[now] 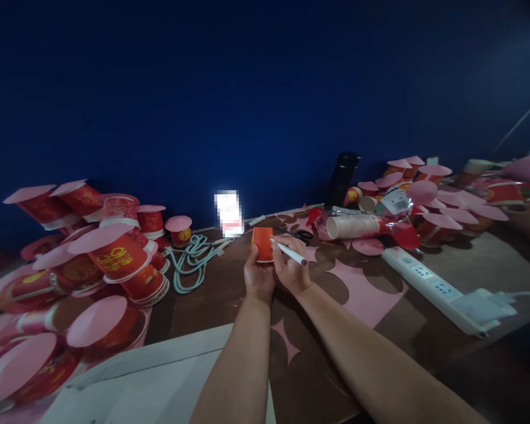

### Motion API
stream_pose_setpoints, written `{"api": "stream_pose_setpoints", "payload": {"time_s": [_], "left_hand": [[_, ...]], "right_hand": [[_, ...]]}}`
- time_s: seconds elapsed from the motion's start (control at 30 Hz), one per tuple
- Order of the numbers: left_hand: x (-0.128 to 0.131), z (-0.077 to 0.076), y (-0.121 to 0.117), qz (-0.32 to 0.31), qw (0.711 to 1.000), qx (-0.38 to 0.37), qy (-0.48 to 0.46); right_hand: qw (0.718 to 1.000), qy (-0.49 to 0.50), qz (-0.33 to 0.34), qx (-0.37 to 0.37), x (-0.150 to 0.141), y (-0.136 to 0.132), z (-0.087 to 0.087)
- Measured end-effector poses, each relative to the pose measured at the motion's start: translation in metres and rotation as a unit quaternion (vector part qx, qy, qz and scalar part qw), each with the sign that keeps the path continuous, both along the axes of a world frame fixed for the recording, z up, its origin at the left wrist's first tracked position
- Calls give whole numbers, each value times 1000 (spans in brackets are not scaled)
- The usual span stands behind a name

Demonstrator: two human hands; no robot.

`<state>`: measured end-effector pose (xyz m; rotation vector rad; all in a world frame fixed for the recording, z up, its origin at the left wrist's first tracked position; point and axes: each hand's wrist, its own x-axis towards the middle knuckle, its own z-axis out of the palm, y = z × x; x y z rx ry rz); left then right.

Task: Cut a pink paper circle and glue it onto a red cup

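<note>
Tabletop, bagged cups, held red cup, marker

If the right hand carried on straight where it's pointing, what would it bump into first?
Probably the orange-red cup in the left hand; whether the pen in the right hand touches it is unclear.
</note>
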<state>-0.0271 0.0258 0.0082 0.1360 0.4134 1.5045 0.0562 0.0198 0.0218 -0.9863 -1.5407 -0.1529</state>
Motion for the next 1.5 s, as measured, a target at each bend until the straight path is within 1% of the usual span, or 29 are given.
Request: {"api": "stream_pose_setpoints", "payload": {"time_s": [0.13,0.33,0.57,0.9,1.0,1.13,1.33,1.5], "left_hand": [[0,0,0,-21,1000,-5,3],[0,-1,0,-16,1000,-9,12],[0,-6,2,-25,1000,5,3],[1,0,1,-14,1000,-13,11],[0,0,0,-22,1000,-16,8],[-1,-1,0,-36,999,1,7],[0,-6,2,-29,999,16,13],[-1,-6,1,-37,999,21,16]], "right_hand": [[1000,-6,1,-10,-1,-1,1],[1000,-3,3,4,-1,-1,2],[1000,-10,-7,-4,0,-1,1],[1000,-12,-13,-2,0,1,-2],[1000,-13,-11,-9,0,1,-2],[1000,-9,-5,-8,-1,-1,1],[1000,-8,3,-16,-1,-2,3],[1000,-10,8,-23,-2,-2,2]]}}
